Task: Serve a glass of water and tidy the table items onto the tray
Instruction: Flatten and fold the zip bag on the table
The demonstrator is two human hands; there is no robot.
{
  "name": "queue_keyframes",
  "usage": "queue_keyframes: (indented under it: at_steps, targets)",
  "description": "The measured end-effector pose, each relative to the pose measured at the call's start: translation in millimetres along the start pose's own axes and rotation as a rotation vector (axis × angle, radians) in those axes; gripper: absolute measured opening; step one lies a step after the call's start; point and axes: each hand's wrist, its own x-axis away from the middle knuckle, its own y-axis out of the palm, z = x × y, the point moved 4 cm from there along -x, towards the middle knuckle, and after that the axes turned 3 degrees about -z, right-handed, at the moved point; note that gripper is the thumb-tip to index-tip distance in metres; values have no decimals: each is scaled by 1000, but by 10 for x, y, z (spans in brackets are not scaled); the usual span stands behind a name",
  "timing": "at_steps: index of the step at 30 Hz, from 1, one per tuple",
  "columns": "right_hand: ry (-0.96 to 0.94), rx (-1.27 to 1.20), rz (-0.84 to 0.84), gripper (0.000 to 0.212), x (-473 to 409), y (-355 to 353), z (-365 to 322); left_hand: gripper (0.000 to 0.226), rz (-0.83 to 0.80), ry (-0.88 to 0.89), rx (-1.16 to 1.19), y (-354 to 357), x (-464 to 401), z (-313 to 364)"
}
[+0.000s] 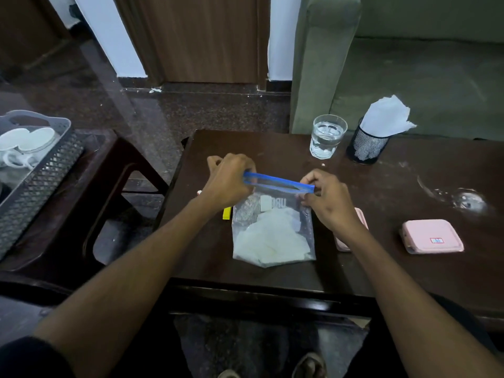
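Both my hands are on the zip bag (pixel 272 230) mid-counter: left hand (pixel 227 181) pinching the blue strip's left end, right hand (pixel 326 199) pinching the right end, fingers (pixel 308 177) curled tight. Water glass (pixel 327 136) sits farther back right.

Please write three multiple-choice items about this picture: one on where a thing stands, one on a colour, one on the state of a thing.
1. Where does the glass of water stand?
A. left of the mesh cup
B. in the grey tray
C. on the floor

2. What colour is the zip strip of the plastic bag?
A. red
B. blue
C. green

3. How is the bag's mouth?
A. sealed flat
B. torn off
C. held apart by the left hand and right hand

Answers: 1 A, it stands on the table beside the cup; 2 B, the strip is blue; 3 C, a gap shows between the strips.
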Motion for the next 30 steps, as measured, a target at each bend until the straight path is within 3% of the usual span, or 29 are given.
queue_keyframes:
  at_steps: [3,7,15,21,26,30]
  targets:
    - [-37,48,-21,31,26,7,-49,19,81,30,13,9,167,63]
    - [-66,79,-37,20,75,53,-77,30,165,136,-98,105,413,120]
    - [-140,216,-128,28,218,197,-34,55,182,428,-279,518,978,91]
    - [-227,485,-245,32,343,296,-21,53,58,422,-363,613,1161,35]
    - [-305,941,-223,47,459,403,-95,51,22,413,-327,565,1222,155]
    - [-244,961,-269,47,528,452,-105,49,-4,299,-173,625,1273,252]
